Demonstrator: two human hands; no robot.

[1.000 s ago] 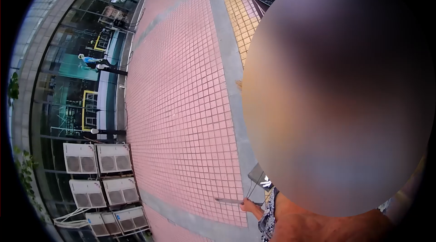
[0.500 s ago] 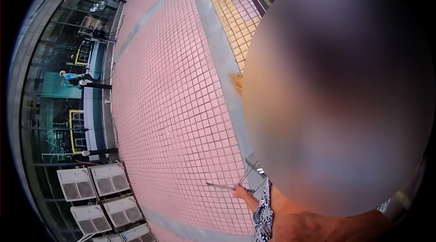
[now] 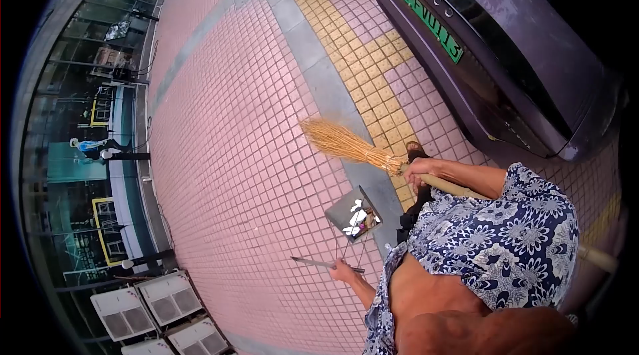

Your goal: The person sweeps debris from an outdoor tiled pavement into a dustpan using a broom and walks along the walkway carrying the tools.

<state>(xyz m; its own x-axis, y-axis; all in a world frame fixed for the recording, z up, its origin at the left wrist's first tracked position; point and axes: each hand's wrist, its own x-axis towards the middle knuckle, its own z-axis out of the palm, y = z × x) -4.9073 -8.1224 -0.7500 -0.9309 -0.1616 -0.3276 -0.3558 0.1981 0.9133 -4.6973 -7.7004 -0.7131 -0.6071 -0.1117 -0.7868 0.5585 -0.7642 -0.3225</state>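
Note:
My right hand (image 3: 423, 172) is wrapped round the wooden handle of a straw broom (image 3: 346, 144), close below its bristles. The bristles point left over the paving. Behind my hand the handle runs back past my patterned shirt. My left hand (image 3: 343, 272) is closed on the bar handle of a dustpan (image 3: 339, 214), which hangs by thin rods. White scraps (image 3: 358, 216) and some small darker litter lie in its pan. Whether the pan touches the ground I cannot tell. One sandalled foot (image 3: 415, 147) shows beside the broom.
A dark purple car (image 3: 479, 62) stands at the upper right, near the yellow tactile paving (image 3: 359, 62). Pink tiles (image 3: 233, 128) cover the ground to the left. Air-conditioner units (image 3: 172, 298) line the glass front (image 3: 73, 155) at the lower left.
The broom's bristles have swung left, further over the paving. A blurred patch that covered much of the right side is gone, revealing the car, dustpan and right hand. The view has shifted slightly.

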